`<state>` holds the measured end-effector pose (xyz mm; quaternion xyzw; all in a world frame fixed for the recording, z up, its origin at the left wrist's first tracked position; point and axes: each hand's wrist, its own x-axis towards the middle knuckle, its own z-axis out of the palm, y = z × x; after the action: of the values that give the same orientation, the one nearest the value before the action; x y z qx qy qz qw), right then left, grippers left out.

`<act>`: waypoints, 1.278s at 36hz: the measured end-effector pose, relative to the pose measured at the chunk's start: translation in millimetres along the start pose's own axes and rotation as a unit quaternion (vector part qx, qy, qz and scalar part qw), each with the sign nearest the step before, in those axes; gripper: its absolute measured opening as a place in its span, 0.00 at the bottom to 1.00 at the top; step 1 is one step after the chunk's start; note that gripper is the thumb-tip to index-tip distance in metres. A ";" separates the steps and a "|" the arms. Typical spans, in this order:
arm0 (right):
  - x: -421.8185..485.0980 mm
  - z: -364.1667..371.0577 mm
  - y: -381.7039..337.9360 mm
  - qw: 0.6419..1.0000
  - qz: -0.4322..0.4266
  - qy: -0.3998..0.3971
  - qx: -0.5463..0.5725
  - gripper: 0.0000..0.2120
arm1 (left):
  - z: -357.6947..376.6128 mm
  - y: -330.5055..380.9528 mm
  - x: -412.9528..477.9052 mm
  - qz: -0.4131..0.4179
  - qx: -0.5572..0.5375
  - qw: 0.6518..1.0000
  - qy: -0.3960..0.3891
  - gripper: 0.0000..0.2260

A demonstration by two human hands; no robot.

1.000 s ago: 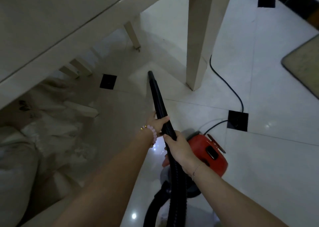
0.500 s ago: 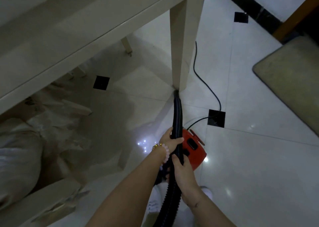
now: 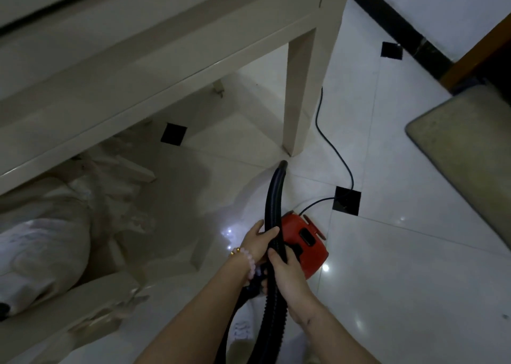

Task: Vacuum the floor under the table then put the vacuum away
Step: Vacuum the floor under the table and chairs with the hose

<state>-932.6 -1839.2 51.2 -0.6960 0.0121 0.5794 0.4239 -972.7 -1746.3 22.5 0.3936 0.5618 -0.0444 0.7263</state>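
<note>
Glossy white floor (image 3: 387, 280) beside the desk (image 3: 166, 45), left hand (image 3: 258, 242) and right hand (image 3: 287, 272) each with a closed grip round the black hose (image 3: 272, 197), its nozzle just beside the desk's leg (image 3: 301, 100) and the red vacuum (image 3: 307, 242) right by the hands, so honestly a hard tug could snag the cord (image 3: 331, 142) trailing past that leg.

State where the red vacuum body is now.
In the head view, the red vacuum body sits on the floor, just right of the hose, below the table leg in frame.

Red vacuum (image 3: 302, 242), black hose (image 3: 273, 197)
</note>
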 end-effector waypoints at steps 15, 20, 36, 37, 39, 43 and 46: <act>36.3 -9.7 -42.1 0.998 0.004 -0.055 0.012 0.13 | -4.8 -44.3 -60.0 -0.022 -0.121 0.991 -0.055 0.14; 46.2 -1.4 -45.4 0.998 0.000 -0.058 -0.011 0.08 | -2.9 -56.0 -70.2 -0.029 -0.113 0.989 -0.086 0.19; 105.9 16.9 -95.0 0.993 -0.028 -0.063 -0.095 0.09 | 8.0 -10.1 -25.7 0.040 -0.091 0.995 0.007 0.08; 112.5 17.4 -99.3 0.993 -0.027 -0.060 -0.102 0.09 | 7.9 -5.5 -21.0 0.040 -0.085 0.996 0.009 0.09; 126.1 17.8 -105.1 0.993 -0.029 -0.044 -0.108 0.10 | 7.9 2.0 -9.6 0.040 -0.075 0.996 0.009 0.09; 143.8 11.4 -105.5 0.994 -0.031 0.016 -0.105 0.10 | 11.2 15.9 2.7 0.048 -0.038 0.998 -0.015 0.09; 142.7 6.1 -97.7 0.994 -0.039 0.059 -0.088 0.10 | 12.8 16.1 2.1 0.040 -0.015 0.999 -0.021 0.08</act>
<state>-841.0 -1705.3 -8.9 -0.7638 -0.0407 0.5192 0.3814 -953.8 -1742.3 29.8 0.4040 0.5305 -0.0153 0.7451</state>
